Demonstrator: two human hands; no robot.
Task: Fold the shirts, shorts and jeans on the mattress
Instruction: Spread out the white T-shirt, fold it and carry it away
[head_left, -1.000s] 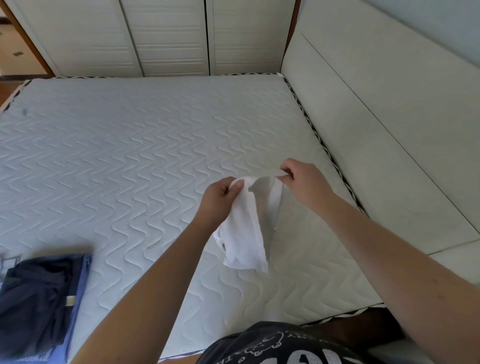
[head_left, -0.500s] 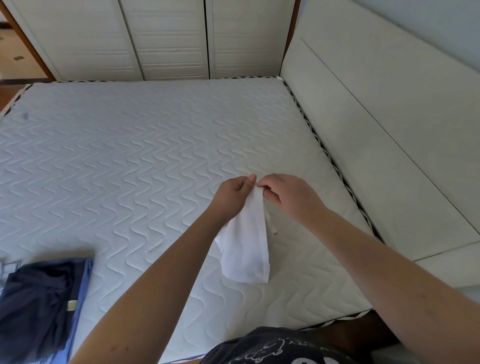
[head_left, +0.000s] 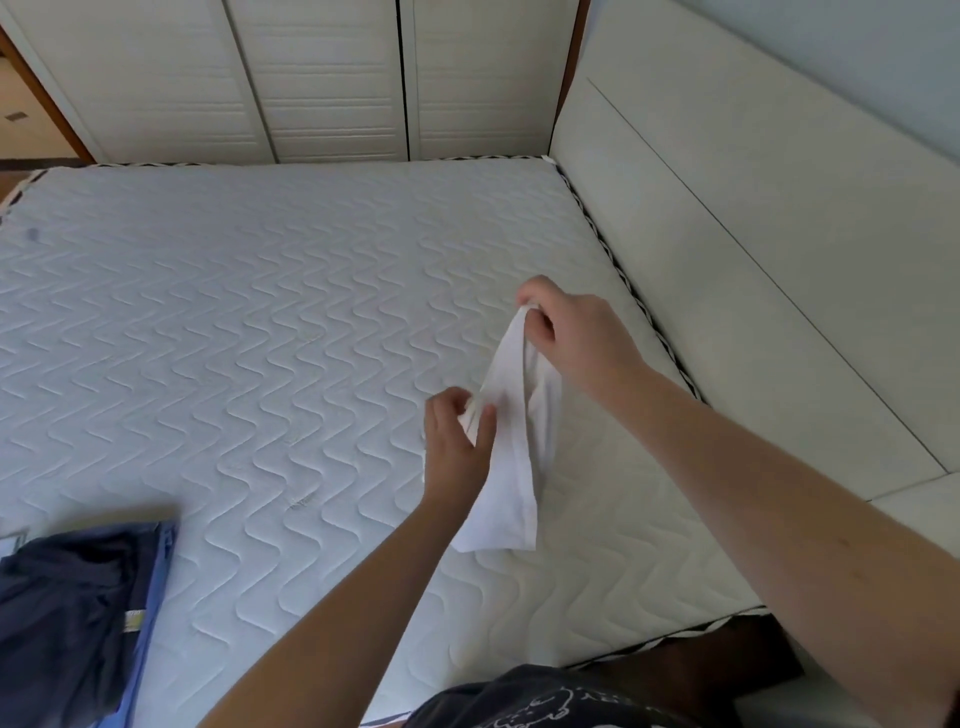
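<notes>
— Holding it up off the bed, is she... or he? What is that, anyway?

— A white garment (head_left: 511, 441), small and bunched into a narrow strip. I can't tell whether it's a shirt or shorts. It hangs over the mattress (head_left: 260, 338), towards the right edge near the headboard (head_left: 727, 260), closer to the near right corner than the far one. I can't tell if its loose end touches the quilting.

— And the hands?

— The right hand (head_left: 576, 332) is the higher and farther one, fingers curled tight, pinching the top end. The left hand (head_left: 454, 441) is lower and nearer the body, thumb and fingers closed on a fold at the strip's left side, about halfway down.

— So which way does it run?

— That's what matters, I'd say. The long axis slants from the right hand's pinch down and back towards the person, with the free end dangling below the left hand. To lay it flat, I'd guess the hands need to part sideways and spread the cloth. The left hand sits nearer the loose part, so it looks better placed to open it.

— Anything else folded?

— A dark navy garment (head_left: 57, 623) on something blue lies at the near left corner, well apart.
</notes>
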